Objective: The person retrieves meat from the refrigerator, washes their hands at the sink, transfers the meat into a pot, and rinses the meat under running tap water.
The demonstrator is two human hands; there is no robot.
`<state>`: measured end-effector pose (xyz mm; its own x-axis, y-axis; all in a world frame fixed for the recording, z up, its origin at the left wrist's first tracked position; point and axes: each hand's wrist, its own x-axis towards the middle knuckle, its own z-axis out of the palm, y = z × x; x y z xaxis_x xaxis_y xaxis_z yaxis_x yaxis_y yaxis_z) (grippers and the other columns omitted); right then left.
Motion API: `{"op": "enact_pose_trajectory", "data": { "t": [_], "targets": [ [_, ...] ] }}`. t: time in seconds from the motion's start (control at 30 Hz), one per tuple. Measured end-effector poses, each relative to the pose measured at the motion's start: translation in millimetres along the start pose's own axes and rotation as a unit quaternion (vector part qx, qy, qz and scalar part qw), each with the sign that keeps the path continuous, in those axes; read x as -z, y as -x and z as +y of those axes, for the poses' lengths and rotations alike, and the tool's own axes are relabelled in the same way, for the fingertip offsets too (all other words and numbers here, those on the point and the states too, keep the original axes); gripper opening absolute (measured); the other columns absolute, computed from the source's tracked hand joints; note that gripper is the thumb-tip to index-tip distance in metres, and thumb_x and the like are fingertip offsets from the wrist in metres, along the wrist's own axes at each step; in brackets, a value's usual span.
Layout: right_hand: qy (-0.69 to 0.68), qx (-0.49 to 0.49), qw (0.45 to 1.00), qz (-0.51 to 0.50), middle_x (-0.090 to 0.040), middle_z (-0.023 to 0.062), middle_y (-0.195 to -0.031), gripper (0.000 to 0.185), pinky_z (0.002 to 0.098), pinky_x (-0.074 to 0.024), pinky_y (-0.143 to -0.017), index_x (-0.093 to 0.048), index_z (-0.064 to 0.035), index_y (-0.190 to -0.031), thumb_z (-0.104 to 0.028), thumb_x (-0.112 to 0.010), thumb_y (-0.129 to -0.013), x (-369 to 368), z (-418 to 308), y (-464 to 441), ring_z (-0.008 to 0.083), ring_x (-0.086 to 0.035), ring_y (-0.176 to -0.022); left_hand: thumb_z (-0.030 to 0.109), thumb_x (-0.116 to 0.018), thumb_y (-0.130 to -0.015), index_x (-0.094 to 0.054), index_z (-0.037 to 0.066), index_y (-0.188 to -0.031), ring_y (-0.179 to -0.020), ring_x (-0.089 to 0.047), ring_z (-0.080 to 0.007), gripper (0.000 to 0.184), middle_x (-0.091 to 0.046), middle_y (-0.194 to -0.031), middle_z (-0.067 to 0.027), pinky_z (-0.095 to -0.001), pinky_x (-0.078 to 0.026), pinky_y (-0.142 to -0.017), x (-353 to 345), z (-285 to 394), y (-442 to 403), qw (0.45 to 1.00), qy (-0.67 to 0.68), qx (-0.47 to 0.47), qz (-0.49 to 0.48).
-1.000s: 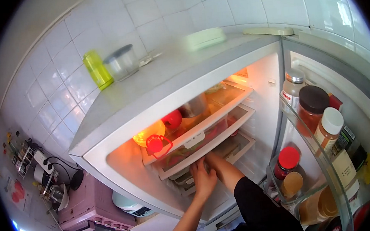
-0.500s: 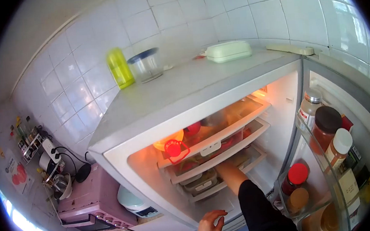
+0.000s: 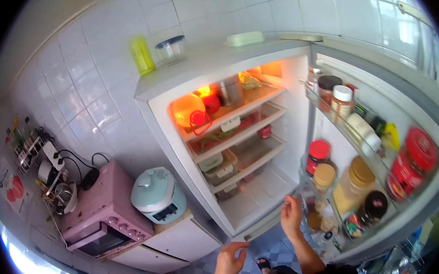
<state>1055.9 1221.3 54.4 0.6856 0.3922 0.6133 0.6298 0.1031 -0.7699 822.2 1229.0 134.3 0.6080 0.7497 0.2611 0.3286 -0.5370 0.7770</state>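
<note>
The left hand and the right hand were both softly bent, with nothing seen in them. The fridge was just ahead of them. Its door stood wide open, right of the right hand, likely to leave room to reach in. Beyond that hand, a red-lidded jar stood close to a tan-lidded jar, maybe so neither would tip. Far ahead of the left hand was a food box; what it held was hard to see.
</note>
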Motion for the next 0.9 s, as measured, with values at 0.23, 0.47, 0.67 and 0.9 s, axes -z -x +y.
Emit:
{"op": "enact_pose_trajectory", "data": {
  "t": [0.23,0.47,0.67,0.9],
  "targets": [
    [0.184,0.246,0.921,0.241,-0.044,0.0160,-0.095,0.025,0.0334,-0.0391,-0.075,-0.047,0.0053,-0.103,-0.005,-0.048,-0.079,194.4,-97.8,61.1,0.0254,-0.045,-0.086,0.006,-0.057,-0.074,-0.061,0.004,-0.087,-0.082,-0.057,-0.0275,0.014,-0.060,-0.088,-0.0119,-0.0322,-0.045,-0.069,-19.7,26.8,64.1,0.998,0.036,0.018,-0.054],
    [-0.087,-0.103,0.930,0.342,-0.027,0.0223,-0.130,0.054,0.0360,-0.0239,-0.097,-0.022,0.0047,-0.129,-0.028,-0.041,-0.090,257.0,-102.6,47.3,0.0291,-0.032,-0.116,0.008,-0.056,-0.075,-0.060,0.004,-0.090,-0.090,-0.055,-0.0303,0.016,-0.059,-0.093,-0.0122,-0.0347,-0.044,-0.077,2.0,45.7,104.0,0.996,0.026,-0.015,-0.083],
    [0.020,-0.055,0.945,0.322,-0.026,0.0226,-0.129,0.052,0.0359,-0.0245,-0.097,-0.018,0.0026,-0.130,-0.019,-0.043,-0.089,215.3,-112.7,83.9,0.0275,-0.033,-0.114,0.009,-0.055,-0.076,-0.061,0.004,-0.092,-0.088,-0.056,-0.0301,0.018,-0.059,-0.094,-0.0129,-0.0340,-0.044,-0.076,14.6,29.2,138.9,0.996,0.015,0.069,-0.058],
    [0.014,0.011,0.996,0.084,-0.022,0.0183,-0.126,0.079,0.0419,-0.0174,-0.098,-0.016,-0.0003,-0.128,-0.005,-0.064,-0.066,137.3,-140.4,121.5,0.0306,-0.025,-0.117,0.014,-0.055,-0.078,-0.061,0.005,-0.096,-0.086,-0.057,-0.0268,0.021,-0.060,-0.093,-0.0130,-0.0325,-0.045,-0.072,32.7,13.6,155.3,0.980,0.010,0.166,-0.107]
  ]
}}
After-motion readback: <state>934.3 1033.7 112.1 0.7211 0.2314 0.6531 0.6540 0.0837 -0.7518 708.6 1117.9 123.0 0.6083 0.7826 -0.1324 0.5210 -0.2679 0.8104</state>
